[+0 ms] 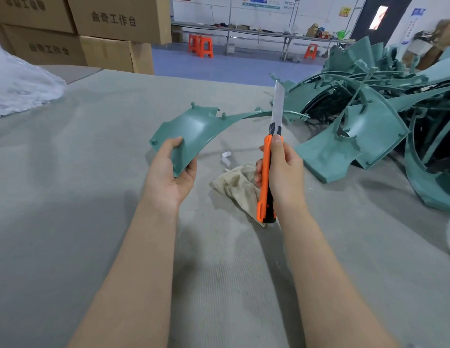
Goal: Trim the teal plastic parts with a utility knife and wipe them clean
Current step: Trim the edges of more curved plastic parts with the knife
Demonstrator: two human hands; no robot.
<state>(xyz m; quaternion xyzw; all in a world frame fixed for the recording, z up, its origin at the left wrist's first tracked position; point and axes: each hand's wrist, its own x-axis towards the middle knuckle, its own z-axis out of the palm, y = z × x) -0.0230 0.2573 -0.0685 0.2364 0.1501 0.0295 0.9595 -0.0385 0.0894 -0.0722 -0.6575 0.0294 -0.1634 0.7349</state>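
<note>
Left hand (172,169) grips curved teal part (193,129) at frame centre, above grey table (68,197). Right hand (281,172) curls round orange utility knife (266,177), blade up. Rag (234,184) below. Teal pile (369,116) right.

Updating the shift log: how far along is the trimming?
Early, it seems. No finished stack is visible. In hand: left hand holds one teal part, right hand grips the utility knife, blade extended. Remaining: the pile of teal parts, and wiping; the cloth lies on the table.
</note>
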